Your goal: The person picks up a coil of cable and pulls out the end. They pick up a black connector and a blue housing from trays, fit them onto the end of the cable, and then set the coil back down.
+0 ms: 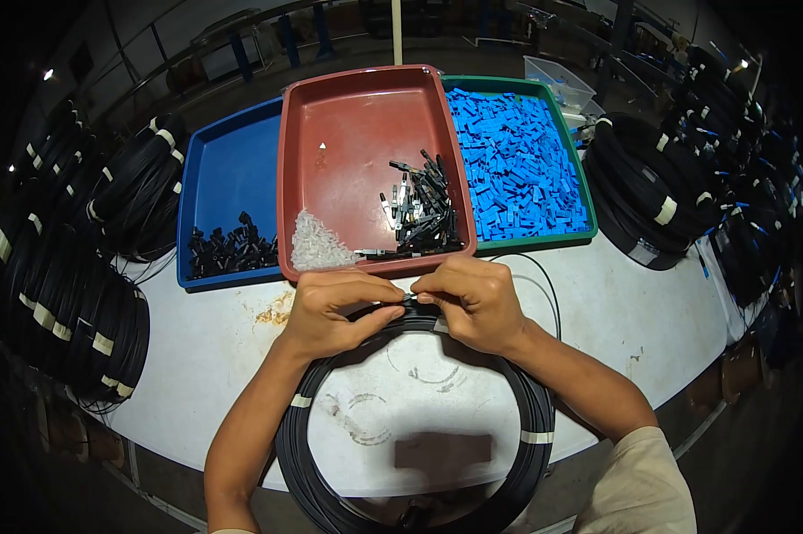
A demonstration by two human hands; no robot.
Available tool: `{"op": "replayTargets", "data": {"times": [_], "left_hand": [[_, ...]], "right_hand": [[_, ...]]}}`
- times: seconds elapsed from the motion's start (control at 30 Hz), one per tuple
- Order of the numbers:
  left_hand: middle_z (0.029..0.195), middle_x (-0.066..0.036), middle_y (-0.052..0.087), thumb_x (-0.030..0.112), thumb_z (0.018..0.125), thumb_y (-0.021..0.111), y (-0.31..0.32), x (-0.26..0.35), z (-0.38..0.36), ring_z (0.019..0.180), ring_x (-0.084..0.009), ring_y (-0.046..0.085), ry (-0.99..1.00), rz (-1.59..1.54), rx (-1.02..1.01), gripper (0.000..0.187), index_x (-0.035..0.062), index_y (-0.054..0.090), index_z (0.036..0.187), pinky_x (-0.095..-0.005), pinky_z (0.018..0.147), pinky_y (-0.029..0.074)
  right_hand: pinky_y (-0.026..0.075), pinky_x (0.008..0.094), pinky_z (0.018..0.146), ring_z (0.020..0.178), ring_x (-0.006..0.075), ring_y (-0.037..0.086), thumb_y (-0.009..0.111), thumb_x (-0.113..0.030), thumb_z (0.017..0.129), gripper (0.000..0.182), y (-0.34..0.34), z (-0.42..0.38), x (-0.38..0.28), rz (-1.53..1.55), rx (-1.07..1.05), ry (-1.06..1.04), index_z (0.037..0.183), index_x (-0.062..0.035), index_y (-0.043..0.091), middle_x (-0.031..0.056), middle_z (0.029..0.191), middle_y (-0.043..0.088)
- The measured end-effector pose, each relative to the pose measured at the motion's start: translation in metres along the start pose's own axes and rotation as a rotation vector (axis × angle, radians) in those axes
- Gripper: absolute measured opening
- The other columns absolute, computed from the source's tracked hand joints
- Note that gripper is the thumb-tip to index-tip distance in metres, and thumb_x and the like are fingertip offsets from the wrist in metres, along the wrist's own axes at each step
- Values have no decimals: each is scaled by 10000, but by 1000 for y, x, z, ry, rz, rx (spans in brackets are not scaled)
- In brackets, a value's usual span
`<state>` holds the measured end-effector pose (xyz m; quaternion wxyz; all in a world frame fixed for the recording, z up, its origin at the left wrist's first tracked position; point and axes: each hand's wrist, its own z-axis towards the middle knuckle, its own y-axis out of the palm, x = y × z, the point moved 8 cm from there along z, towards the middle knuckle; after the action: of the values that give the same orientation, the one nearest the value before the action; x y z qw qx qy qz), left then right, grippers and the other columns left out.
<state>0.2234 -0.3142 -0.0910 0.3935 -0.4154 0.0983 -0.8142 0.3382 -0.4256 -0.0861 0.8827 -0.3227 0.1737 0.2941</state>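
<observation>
A coil of black cable [536, 409], banded with pale tape, lies on the white table under my hands. My left hand [343, 307] and my right hand [477, 303] meet over the coil's far side, fingertips pinched around a small dark connector piece [409, 301] between them. The fingers hide most of that piece. One loop of thin cable [557, 303] curves out to the right of my right hand. Just beyond my hands, the red tray [357, 116] holds small clear pieces [319, 242] and black connectors [428, 209].
Left of the red tray stands a blue tray [232, 169] with black parts. On its right, a green tray [581, 191] holds many blue clips [517, 165]. Stacked cable coils [81, 311] flank the table [633, 311] at left, with more coils [650, 187] at right.
</observation>
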Motion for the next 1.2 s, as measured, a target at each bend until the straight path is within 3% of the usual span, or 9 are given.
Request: {"op": "replayTargets", "data": {"times": [0.1,0.2,0.3,0.4,0.47,0.57,0.73,1.0,1.2], "left_hand": [[871,-125,766,-4,737,815,0,4,1,786,-214,745,77,27,28,171,5,777,904,-305,709,580],[849,-119,765,3,740,809,-7,6,2,753,-209,737,43,73,110,156,9,780,893,-298,683,573],[848,-139,765,-24,761,777,-12,-5,-4,768,-208,743,-63,89,91,114,-8,776,874,-305,738,573],[804,-123,762,-32,757,784,-8,2,-1,711,-199,734,-6,66,73,108,-2,778,861,-299,692,553],[792,-117,761,-35,754,788,-5,6,0,698,-199,733,44,50,41,113,-1,778,861,-295,673,545],[778,-113,760,-35,747,799,-1,8,-1,681,-203,733,83,49,11,116,0,778,856,-285,655,532],[732,-97,751,15,736,827,-7,4,-2,607,-183,709,47,60,93,86,23,780,807,-281,592,524],[708,-89,745,-8,696,837,-2,10,-2,580,-184,703,135,81,15,110,38,779,777,-277,562,517],[705,-73,746,-7,677,851,-3,11,-2,570,-175,694,152,137,37,134,44,782,780,-272,553,510]], "right_hand": [[489,372,580,640,268,625,696,86,733,158,1,-1,3,17,-11,27,860,-6,716,112,727,634],[488,322,571,620,212,638,728,80,756,197,1,0,3,-31,-27,19,929,-11,756,95,760,699],[492,323,576,623,217,638,756,43,770,181,0,1,2,-57,-10,33,941,-15,751,105,768,702],[498,320,583,634,225,646,780,-4,782,184,3,4,-4,-33,-29,-22,962,-14,744,113,786,710],[516,373,615,685,284,657,772,-47,791,177,8,2,-11,23,-85,-95,951,-5,709,124,793,678],[521,366,609,685,282,664,776,-61,792,185,8,0,-8,31,-104,-52,953,-2,706,125,796,689],[519,366,600,671,283,660,772,-56,791,176,7,3,-10,22,-107,-58,947,-5,709,122,778,686],[533,399,709,776,316,660,687,-1,795,150,17,-3,-8,81,-213,-71,944,11,683,141,834,663],[534,399,710,767,320,657,690,-13,795,133,16,-2,-6,77,-179,-46,925,15,690,140,821,656]]}}
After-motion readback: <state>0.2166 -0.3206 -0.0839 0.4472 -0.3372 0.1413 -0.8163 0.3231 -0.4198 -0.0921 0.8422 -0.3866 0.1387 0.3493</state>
